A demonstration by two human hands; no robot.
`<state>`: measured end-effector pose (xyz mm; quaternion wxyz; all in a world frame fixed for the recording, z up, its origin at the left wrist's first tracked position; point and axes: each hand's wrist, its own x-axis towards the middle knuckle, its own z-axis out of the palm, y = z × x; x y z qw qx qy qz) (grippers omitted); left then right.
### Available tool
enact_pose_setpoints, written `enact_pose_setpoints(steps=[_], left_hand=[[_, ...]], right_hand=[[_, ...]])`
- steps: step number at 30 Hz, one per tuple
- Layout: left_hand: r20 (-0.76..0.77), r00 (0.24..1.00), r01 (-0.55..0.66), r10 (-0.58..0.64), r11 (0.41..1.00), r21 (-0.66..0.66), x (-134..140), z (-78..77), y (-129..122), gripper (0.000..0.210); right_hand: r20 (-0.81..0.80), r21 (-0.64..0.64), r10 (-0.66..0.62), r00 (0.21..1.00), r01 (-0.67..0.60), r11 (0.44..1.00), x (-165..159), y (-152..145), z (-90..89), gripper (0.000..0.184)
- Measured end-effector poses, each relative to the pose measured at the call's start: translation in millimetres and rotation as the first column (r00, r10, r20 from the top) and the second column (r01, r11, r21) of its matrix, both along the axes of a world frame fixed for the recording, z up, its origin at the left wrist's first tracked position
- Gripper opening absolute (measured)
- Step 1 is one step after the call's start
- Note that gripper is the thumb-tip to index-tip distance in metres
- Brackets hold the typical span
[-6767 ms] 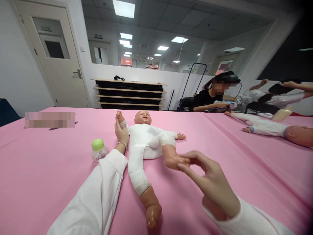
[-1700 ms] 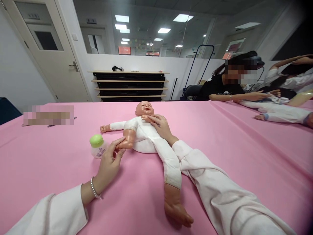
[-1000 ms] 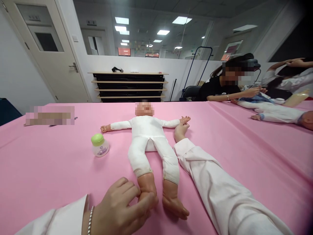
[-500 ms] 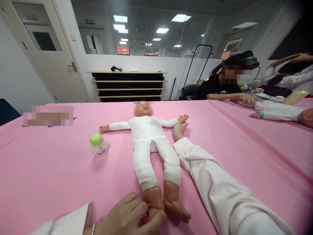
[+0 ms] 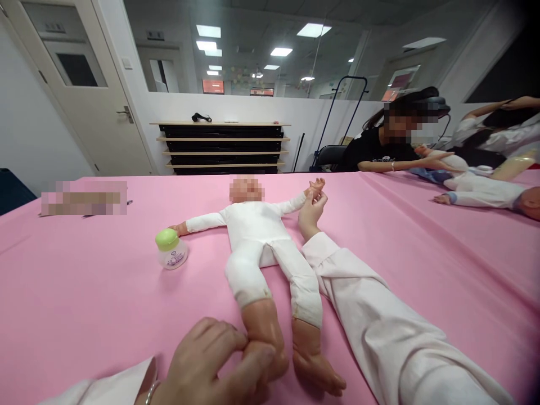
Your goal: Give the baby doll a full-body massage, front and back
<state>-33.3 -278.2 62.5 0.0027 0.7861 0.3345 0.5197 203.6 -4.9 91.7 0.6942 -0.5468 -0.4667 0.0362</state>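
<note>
A baby doll point(image 5: 257, 225) with a white cloth body lies on its back on the pink-covered table point(image 5: 101, 304), its head away from me and its arms spread. At the front, my left hand point(image 5: 215, 360) grips the doll's foot on the left side between thumb and fingers, and that leg is slightly bent and raised. Farther off, my right hand point(image 5: 311, 214) holds the doll's other-side hand at the wrist, lifting it a little. The doll's second foot rests on the cloth, untouched. A jar point(image 5: 172, 250) with a green lid stands beside the doll's left-side hand, partly covering it.
At the right, a person in black point(image 5: 371, 149) handles another doll point(image 5: 485, 188) in white clothes; a further person sits beyond. A blurred-out item point(image 5: 84, 198) lies at the table's left. Behind the table are a shelf rack point(image 5: 223, 146) and a door point(image 5: 80, 84).
The held leg has come up and bent, with my left hand still on its foot. My right hand has raised the doll's hand slightly. The doll's far-left hand has shifted down behind the jar.
</note>
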Motion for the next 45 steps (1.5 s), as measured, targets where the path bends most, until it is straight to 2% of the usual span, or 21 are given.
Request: enact_pose_setpoints(steps=[3,6,8,9,11,13,15,19,21,23,26,30,32,35,37,39,41,42,44,45], left_hand=[[0.114,0.993,0.031,-0.023,0.997,-0.070,-9.4,9.4,6.3,0.021],[0.120,0.991,0.059,-0.051,0.996,-0.063,-18.5,3.3,20.8,0.028],[0.140,0.990,0.032,-0.024,0.998,-0.057,-22.7,-5.1,32.3,0.029],[0.162,0.987,0.013,-0.002,0.998,-0.068,-24.1,-9.2,38.0,0.030],[0.211,0.977,-0.013,0.038,0.992,-0.122,-25.3,-16.1,49.2,0.028],[0.255,0.965,-0.013,0.066,0.978,-0.206,-24.7,-22.3,60.4,0.026],[0.310,0.946,0.011,0.096,0.945,-0.327,-23.1,-29.3,71.9,0.024],[0.443,0.889,0.170,0.114,0.816,-0.552,-20.8,-44.2,90.7,0.032],[0.467,0.877,0.206,0.115,0.788,-0.581,-21.0,-49.0,94.4,0.036],[0.455,0.882,0.187,0.124,0.794,-0.579,-22.1,-51.3,93.9,0.037],[0.417,0.899,0.125,0.134,0.834,-0.538,-24.6,-52.7,88.1,0.035],[0.394,0.911,0.070,0.122,0.895,-0.440,-26.3,-54.1,77.6,0.033],[0.397,0.910,0.050,0.116,0.922,-0.384,-25.9,-52.8,71.6,0.033],[0.383,0.922,0.033,0.066,0.969,-0.247,-25.2,-46.4,61.0,0.034],[0.334,0.942,0.070,-0.027,0.991,-0.118,-24.3,-39.4,53.1,0.034],[0.250,0.957,0.150,-0.145,0.989,-0.004,-22.3,-31.6,45.6,0.035],[0.138,0.965,0.217,-0.224,0.974,0.062,-18.2,-25.0,39.2,0.035],[0.083,0.966,0.238,-0.244,0.968,0.076,-15.4,-22.6,36.6,0.035],[-0.025,0.965,0.262,-0.261,0.961,0.085,-8.9,-20.5,33.1,0.031],[-0.075,0.961,0.273,-0.267,0.958,0.087,-5.6,-20.9,32.0,0.028]], right_hand=[[0.098,0.015,0.120,0.988,-0.122,0.992,-18.5,-5.7,11.7,0.034],[0.241,-0.060,0.348,0.906,-0.344,0.937,-36.6,-12.9,16.2,0.035],[0.412,-0.165,0.488,0.769,-0.464,0.870,-45.0,-17.8,15.9,0.035],[0.513,-0.232,0.535,0.671,-0.492,0.839,-48.0,-20.1,15.2,0.036],[0.674,-0.362,0.583,0.453,-0.486,0.795,-51.8,-24.0,13.1,0.034],[0.738,-0.442,0.599,0.311,-0.448,0.777,-53.7,-26.5,10.7,0.028],[0.754,-0.456,0.596,0.276,-0.433,0.777,-54.5,-27.4,8.2,0.021],[0.776,-0.429,0.575,0.260,-0.452,0.782,-54.3,-25.6,4.3,0.022],[0.778,-0.421,0.570,0.264,-0.454,0.785,-54.1,-24.7,3.2,0.023],[0.773,-0.422,0.572,0.274,-0.452,0.786,-54.1,-24.7,3.0,0.021],[0.755,-0.429,0.586,0.294,-0.455,0.781,-54.2,-25.6,5.1,0.019],[0.722,-0.436,0.608,0.329,-0.466,0.770,-51.5,-24.1,11.4,0.027],[0.699,-0.400,0.584,0.413,-0.451,0.798,-46.9,-20.1,12.9,0.029],[0.616,-0.260,0.483,0.623,-0.418,0.870,-29.8,-9.5,8.0,0.028],[0.519,-0.159,0.386,0.763,-0.357,0.920,-8.8,0.0,-0.2,0.030],[0.369,-0.110,0.285,0.885,-0.263,0.959,18.1,10.8,-10.3,0.033],[0.048,-0.146,0.203,0.978,-0.194,0.970,44.9,21.8,-19.5,0.033],[-0.164,-0.179,0.137,0.977,-0.166,0.970,56.0,26.8,-23.1,0.032],[-0.290,-0.213,0.092,0.953,-0.157,0.964,70.8,34.7,-28.4,0.032],[-0.302,-0.217,0.083,0.950,-0.153,0.964,74.3,37.4,-30.4,0.031]])
